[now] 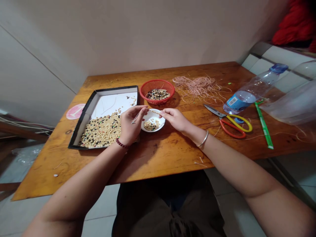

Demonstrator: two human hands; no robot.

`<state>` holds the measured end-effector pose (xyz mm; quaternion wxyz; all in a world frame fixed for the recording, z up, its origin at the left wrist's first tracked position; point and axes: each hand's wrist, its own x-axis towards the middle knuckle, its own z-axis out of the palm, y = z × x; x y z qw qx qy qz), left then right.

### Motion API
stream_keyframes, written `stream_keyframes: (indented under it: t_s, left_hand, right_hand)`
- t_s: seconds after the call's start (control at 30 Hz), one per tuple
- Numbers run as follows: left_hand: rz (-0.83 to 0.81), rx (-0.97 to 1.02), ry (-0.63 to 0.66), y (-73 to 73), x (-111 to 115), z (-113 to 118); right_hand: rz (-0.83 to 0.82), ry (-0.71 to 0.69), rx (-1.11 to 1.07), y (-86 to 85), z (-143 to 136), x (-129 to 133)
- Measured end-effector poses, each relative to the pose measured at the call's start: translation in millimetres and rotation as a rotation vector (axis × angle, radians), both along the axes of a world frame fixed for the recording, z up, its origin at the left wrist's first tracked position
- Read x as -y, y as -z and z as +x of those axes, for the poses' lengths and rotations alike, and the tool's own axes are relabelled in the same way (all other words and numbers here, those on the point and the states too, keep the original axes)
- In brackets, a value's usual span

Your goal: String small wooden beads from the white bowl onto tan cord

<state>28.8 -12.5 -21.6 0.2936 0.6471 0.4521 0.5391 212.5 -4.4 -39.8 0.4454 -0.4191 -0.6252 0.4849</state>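
A short strand of cream beads [155, 112] stretches between my two hands, over a small white bowl [161, 122] with loose beads in its bottom. My left hand [131, 123] pinches the strand's left end, and a thin pale cord hangs across its palm side. At the other end, the thumb and forefinger of my right hand [174, 118] close on the strand. Just left of the bowl lies a shallow black-edged box [103, 98] spread with cream, black and green beads [102, 131], partly hidden by my left hand.
A red plastic basket [158, 82] of mixed beads stands behind the bowl. Right of it lies a tangle of pink cord [197, 86]. Scissors [228, 120], a tilted water bottle [243, 97] and a green strip [264, 126] are at the right. A pink round sticker [74, 111] is at the left.
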Motion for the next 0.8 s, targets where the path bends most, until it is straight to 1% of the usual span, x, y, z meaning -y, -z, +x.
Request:
stream_keyframes:
  t_s: [0.17,0.37,0.47,0.53,0.67,0.8]
  left_hand:
    - [0.011,-0.038,-0.009,0.5,-0.1,-1.2]
    - [0.036,-0.023,-0.050,0.3,0.2,-0.8]
    - [0.046,-0.011,-0.052,0.6,0.4,-0.8]
    - [0.058,-0.008,-0.059,0.9,0.0,-1.3]
    - [0.090,0.014,-0.121,1.6,-1.9,-2.9]
    - [0.080,0.013,-0.091,0.9,-2.1,-3.0]
  right_hand:
    - [0.000,0.005,0.005,1.3,-0.3,-1.1]
    - [0.015,0.047,0.011,2.8,0.0,-1.0]
    - [0.025,0.046,0.029,2.7,1.6,-1.4]
    - [0.028,0.055,0.074,2.8,3.8,-2.5]
    - [0.026,0.110,0.230,2.5,10.0,-6.1]
    - [-0.008,0.120,0.396,-0.3,15.9,-5.9]
